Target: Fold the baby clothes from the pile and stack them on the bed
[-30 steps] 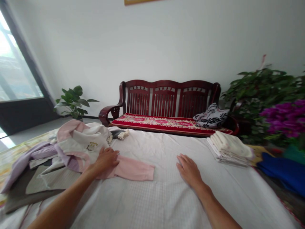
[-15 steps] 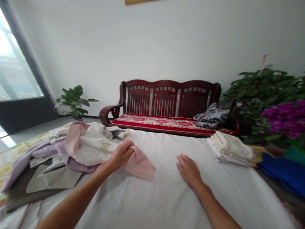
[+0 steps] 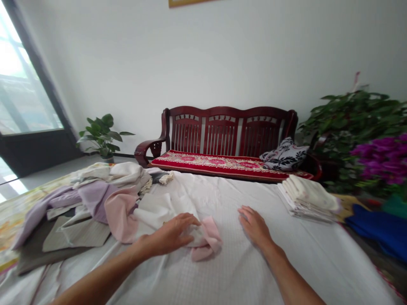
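Note:
A pink-and-white garment [image 3: 152,210] lies stretched from the clothes pile on the left towards the middle of the white cloth [image 3: 241,271]. One pink end of it is crumpled in front of my left hand [image 3: 176,232]. That hand lies over the garment with fingers stretched and thumb apart, so it looks open. To its right, my right hand [image 3: 254,224] rests over the white cloth, open and holding nothing. The clothes pile [image 3: 92,199] has lilac, white and grey pieces. My left hand hides part of the garment.
A stack of folded white cloths [image 3: 307,197] sits at the right, near a blue cloth [image 3: 378,231] and purple flowers [image 3: 381,159]. Beyond the table stands a dark red wooden bench [image 3: 222,133] with a patterned cushion [image 3: 284,154]. A potted plant [image 3: 104,133] is at the left.
My left hand has drawn the garment right and nearer, partly out of the pile, and its grip has loosened. My right hand has barely moved.

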A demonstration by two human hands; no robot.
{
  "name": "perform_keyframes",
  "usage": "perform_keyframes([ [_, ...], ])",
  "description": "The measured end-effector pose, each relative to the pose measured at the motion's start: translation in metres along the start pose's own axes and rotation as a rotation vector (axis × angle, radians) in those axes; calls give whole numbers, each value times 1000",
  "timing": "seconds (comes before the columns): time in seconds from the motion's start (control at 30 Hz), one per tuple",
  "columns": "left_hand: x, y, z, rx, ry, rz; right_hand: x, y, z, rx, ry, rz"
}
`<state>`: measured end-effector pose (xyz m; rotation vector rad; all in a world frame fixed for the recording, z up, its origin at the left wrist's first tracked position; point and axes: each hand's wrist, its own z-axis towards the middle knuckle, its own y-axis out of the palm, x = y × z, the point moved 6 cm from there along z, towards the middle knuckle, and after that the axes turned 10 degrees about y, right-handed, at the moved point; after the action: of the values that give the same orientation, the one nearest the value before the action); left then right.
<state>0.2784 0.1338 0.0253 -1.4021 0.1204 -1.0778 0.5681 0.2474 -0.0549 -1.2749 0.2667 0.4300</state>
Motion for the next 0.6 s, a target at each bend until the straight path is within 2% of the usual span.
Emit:
perform_keyframes([
  [0.13,-21,-8,-13,-100,2,125,-1,0,0,3,-18,-19],
  [0.27,-18,8,-10,-222,87,201,-3,-1,-1,10,-31,-33],
  [0.37,-8,19,4,-167,161,253,-4,-1,-1,7,-27,-44],
  [0.47,-6,27,21,-103,151,262,-5,-1,-2,-5,-19,-62],
  [0.53,-8,26,32,-41,83,196,-5,-1,-2,-7,-14,-66],
  [0.6,-16,13,42,129,-49,24,-4,-1,-3,-4,-7,-69],
])
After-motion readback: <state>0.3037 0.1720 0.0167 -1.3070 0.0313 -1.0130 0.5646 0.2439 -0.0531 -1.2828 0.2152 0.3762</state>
